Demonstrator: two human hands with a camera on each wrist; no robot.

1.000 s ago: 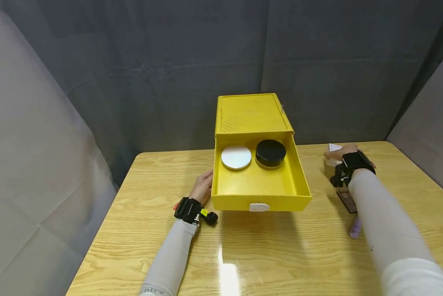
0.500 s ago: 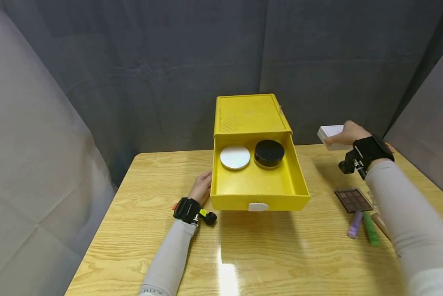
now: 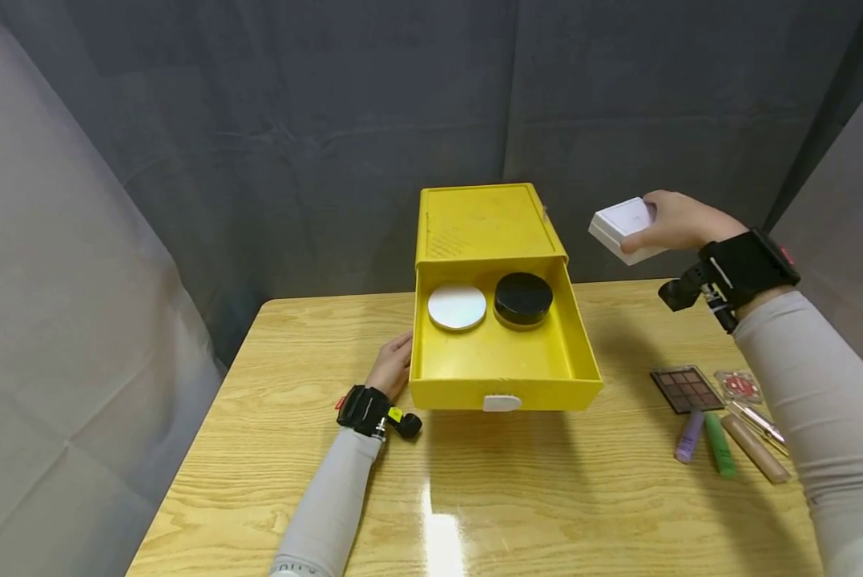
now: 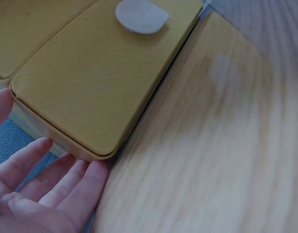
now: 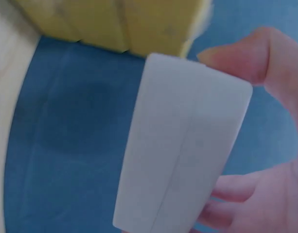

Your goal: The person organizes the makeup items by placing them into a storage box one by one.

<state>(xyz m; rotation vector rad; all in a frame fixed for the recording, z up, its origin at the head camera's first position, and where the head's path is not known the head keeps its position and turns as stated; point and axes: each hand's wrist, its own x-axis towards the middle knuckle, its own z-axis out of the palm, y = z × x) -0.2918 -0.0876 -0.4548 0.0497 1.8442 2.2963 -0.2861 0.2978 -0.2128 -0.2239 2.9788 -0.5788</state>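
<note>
A yellow drawer box (image 3: 490,224) stands at the back of the table with its upper drawer (image 3: 503,361) pulled out. Inside that drawer lie a round white compact (image 3: 457,307) and a black-lidded jar (image 3: 522,299). My left hand (image 3: 390,367) is at the box's left side, partly hidden by the drawer; in the left wrist view its extended fingertips (image 4: 94,170) touch the side of the lower, closed drawer (image 4: 85,73). Raised to the right of the box, my right hand (image 3: 683,220) grips a white rectangular case (image 5: 180,141) between thumb and fingers, above the table.
On the right of the wooden table (image 3: 316,336) lie an eyeshadow palette (image 3: 687,389), a small clear-and-red compact (image 3: 738,386), a purple tube (image 3: 689,437), a green tube (image 3: 719,445), a beige tube (image 3: 756,449) and a gold-coloured stick (image 3: 759,423). A dark curtain (image 3: 330,160) hangs behind.
My right hand has lifted the white case off the table's back right, bringing it up and slightly left. The small cosmetics under that arm have come into view. My left hand has stayed put.
</note>
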